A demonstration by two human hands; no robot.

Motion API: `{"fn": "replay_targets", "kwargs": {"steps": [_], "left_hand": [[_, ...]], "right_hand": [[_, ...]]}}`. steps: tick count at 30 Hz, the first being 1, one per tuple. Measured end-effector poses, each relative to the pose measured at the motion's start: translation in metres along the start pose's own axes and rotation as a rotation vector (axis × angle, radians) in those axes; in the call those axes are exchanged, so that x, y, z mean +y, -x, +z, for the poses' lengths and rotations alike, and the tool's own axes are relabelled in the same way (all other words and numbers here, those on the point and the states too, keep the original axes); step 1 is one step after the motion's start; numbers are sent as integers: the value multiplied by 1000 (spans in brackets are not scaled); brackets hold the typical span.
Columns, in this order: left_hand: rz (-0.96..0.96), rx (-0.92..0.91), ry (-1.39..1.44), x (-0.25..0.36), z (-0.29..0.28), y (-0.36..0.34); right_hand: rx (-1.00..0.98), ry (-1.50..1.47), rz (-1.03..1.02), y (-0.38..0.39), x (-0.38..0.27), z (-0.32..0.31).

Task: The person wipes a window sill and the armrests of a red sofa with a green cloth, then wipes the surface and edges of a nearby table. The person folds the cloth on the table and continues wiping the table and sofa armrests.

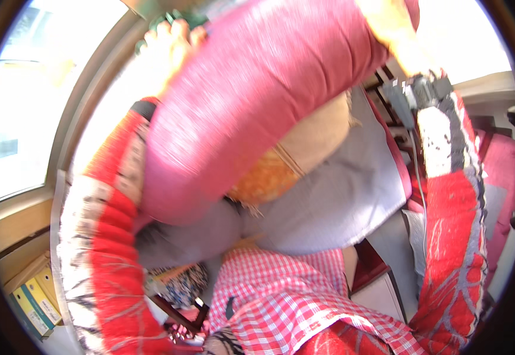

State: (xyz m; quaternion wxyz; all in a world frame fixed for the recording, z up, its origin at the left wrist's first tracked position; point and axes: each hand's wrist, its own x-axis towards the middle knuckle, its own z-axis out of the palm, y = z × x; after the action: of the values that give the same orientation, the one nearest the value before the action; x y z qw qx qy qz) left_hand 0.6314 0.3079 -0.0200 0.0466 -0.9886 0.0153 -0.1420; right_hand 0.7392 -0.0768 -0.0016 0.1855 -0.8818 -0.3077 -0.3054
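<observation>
A large pink cushion (251, 112) with creased, shiny fabric is held up at a slant in front of me. My left hand (171, 50) is closed against its far left edge, the fingers partly blurred. At the upper right, my right hand (390, 29) grips the other end; its fingers are partly hidden and washed out by light. Beneath the raised cushion lies a smaller beige and orange pillow (269, 177) with tassels at its corners. This pillow rests on a grey seat cover (340, 189) with a pink edge.
Bright windows (21, 112) stand at the left. Yellow and teal boxes or binders (35, 302) sit low at the left. A patterned cloth bundle (180, 284) lies by the seat. Pink upholstery (500, 171) shows at the right. A cable (418, 183) hangs from my right wrist device.
</observation>
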Motion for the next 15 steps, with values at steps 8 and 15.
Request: {"fn": "replay_targets", "kwargs": {"steps": [8,15], "left_hand": [[-144,193,148,18,16,3],[-111,163,183,-8,31,7]], "right_hand": [[-19,-477,271,-47,-112,8],[-207,-61,117,-24,-267,82]]}}
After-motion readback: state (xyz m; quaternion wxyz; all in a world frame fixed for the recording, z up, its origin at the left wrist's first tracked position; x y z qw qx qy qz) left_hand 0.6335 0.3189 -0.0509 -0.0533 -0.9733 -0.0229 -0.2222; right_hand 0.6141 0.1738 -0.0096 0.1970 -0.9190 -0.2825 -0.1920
